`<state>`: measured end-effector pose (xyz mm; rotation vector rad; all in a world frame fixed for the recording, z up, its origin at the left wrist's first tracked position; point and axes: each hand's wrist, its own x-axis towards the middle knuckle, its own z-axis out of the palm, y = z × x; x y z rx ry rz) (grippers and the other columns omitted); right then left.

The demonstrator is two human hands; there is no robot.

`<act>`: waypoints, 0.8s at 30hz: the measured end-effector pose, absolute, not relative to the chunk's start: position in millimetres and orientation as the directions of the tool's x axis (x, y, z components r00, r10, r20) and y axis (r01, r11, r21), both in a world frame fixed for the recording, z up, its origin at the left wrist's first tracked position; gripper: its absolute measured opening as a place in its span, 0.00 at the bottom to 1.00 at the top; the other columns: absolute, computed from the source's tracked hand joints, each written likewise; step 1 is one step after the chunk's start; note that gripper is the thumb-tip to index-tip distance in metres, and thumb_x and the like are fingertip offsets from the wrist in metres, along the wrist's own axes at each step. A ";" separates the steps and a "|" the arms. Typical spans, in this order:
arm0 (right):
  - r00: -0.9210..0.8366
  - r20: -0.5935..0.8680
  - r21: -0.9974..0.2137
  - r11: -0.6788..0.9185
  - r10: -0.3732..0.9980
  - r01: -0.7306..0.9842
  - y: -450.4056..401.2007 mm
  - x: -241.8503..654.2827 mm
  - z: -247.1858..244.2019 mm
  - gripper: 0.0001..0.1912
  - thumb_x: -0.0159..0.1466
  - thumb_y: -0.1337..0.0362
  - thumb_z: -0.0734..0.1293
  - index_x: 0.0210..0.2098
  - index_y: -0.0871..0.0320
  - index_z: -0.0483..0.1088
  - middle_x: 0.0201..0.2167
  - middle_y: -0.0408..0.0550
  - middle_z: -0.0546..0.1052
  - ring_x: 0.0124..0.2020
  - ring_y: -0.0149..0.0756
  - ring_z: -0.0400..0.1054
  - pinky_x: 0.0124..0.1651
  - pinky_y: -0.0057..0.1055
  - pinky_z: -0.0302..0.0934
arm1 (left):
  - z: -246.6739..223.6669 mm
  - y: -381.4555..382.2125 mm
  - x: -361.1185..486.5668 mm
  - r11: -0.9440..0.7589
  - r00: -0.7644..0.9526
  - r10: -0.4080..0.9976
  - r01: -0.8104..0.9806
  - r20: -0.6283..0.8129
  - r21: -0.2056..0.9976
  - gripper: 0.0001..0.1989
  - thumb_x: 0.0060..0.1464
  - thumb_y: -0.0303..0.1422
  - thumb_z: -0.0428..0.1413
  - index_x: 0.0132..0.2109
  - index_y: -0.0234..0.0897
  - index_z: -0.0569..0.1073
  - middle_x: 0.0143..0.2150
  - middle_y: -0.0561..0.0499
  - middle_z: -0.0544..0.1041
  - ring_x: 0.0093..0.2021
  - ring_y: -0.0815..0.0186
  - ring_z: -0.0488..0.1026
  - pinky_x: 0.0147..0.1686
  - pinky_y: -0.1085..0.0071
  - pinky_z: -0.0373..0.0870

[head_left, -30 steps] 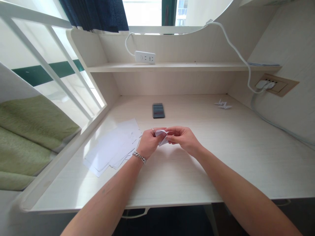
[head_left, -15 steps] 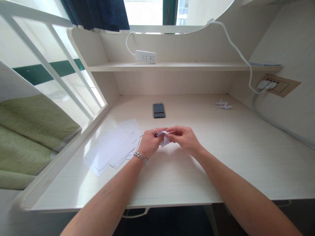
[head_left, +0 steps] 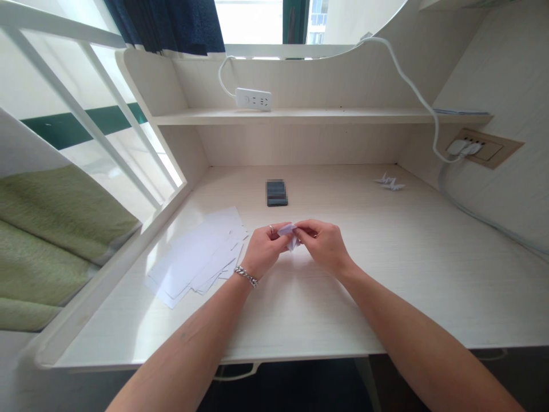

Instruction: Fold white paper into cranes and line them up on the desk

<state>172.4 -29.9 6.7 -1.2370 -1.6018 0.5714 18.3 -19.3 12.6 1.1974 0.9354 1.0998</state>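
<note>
Pinching, left hand (head_left: pixel 262 249): fingers and thumb closed on the left side of the folded paper (head_left: pixel 286 229); ring on one finger, chain bracelet (head_left: pixel 246 276) at the wrist.
Right hand (head_left: pixel 325 246): fingertips drawn together on the right side of the same piece; the farther fingers are curled, their exact contact hidden.
Folded paper: small, white, creased; held between both hands over the middle of the worktop (head_left: pixel 300 320).
Paper sheets (head_left: pixel 197 252): overlapping, loosely spread on the worktop, left of the left hand.
Dark rectangular item (head_left: pixel 277 193): flat on the worktop, beyond the hands; surface pixelated.
Paper figures (head_left: pixel 393 186): white, pointed, grouped near the far right corner.
Power strip (head_left: pixel 254 99): on the shelf (head_left: pixel 321 118) above.
</note>
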 end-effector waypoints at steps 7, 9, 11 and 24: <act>0.001 0.333 -0.855 0.302 0.943 0.421 -29.3 170.7 6.9 0.08 0.56 0.67 0.68 0.34 0.53 0.79 0.32 0.45 0.81 0.34 0.40 0.75 0.40 0.37 0.68 | 5.3 -15.9 14.2 -0.082 0.145 0.987 0.070 0.071 0.994 0.15 0.43 0.29 0.64 0.41 0.32 0.81 0.35 0.47 0.82 0.33 0.66 0.76 0.31 0.75 0.70; 0.008 0.312 -0.873 0.283 0.950 0.397 -29.1 170.0 6.6 0.08 0.57 0.66 0.68 0.35 0.53 0.79 0.33 0.46 0.82 0.35 0.41 0.76 0.40 0.37 0.68 | 5.3 -15.6 14.5 -0.057 0.125 0.991 0.069 0.048 0.996 0.17 0.42 0.28 0.64 0.43 0.31 0.80 0.35 0.46 0.82 0.33 0.66 0.76 0.31 0.75 0.70; 0.009 0.296 -0.888 0.271 0.955 0.371 -29.0 169.3 6.0 0.08 0.59 0.63 0.68 0.35 0.54 0.79 0.32 0.46 0.82 0.35 0.41 0.76 0.40 0.37 0.68 | 5.8 -15.8 15.2 -0.034 0.131 0.991 0.041 0.029 0.999 0.16 0.43 0.30 0.64 0.42 0.31 0.80 0.34 0.46 0.82 0.33 0.65 0.76 0.32 0.74 0.71; 0.007 0.293 -0.891 0.270 0.956 0.366 -30.7 169.7 8.0 0.07 0.58 0.64 0.68 0.34 0.55 0.80 0.31 0.46 0.82 0.33 0.39 0.75 0.37 0.33 0.67 | 7.2 -15.2 16.5 0.021 0.098 0.995 -0.002 -0.020 1.000 0.15 0.42 0.31 0.65 0.40 0.31 0.80 0.32 0.46 0.81 0.32 0.64 0.77 0.31 0.71 0.74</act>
